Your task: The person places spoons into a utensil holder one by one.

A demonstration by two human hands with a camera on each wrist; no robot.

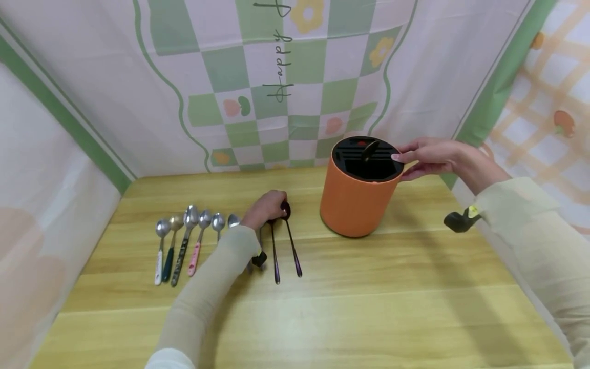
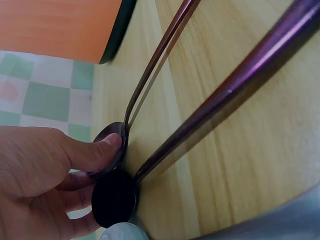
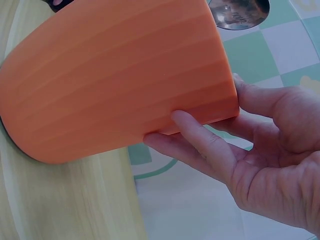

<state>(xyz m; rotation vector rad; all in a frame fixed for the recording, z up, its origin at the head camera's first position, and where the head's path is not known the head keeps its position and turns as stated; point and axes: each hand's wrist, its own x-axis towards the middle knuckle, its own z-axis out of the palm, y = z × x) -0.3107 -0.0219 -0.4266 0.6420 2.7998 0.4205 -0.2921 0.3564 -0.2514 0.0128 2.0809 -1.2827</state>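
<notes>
My left hand [image 1: 267, 209] pinches the bowl end of a dark purple spoon [image 1: 293, 251]; the left wrist view shows the thumb on top of the bowl. A second dark purple spoon [image 2: 114, 200] lies beside it, its bowl near the fingers. Over on the right, my right hand [image 1: 430, 156] grips an orange utensil holder [image 1: 357, 205] at its upper edge, thumb at the rim and fingers along the side [image 3: 200, 137]. Slots cross the holder's black top, where one spoon [image 1: 370, 151] stands with its bowl up.
To the left, several spoons with coloured handles lie in a row, among them a pink-handled spoon [image 1: 198, 246] and a white-handled spoon [image 1: 160, 253]. My left forearm hides part of the row. A checked cloth [image 1: 258, 92] hangs behind the wooden table [image 1: 322, 318].
</notes>
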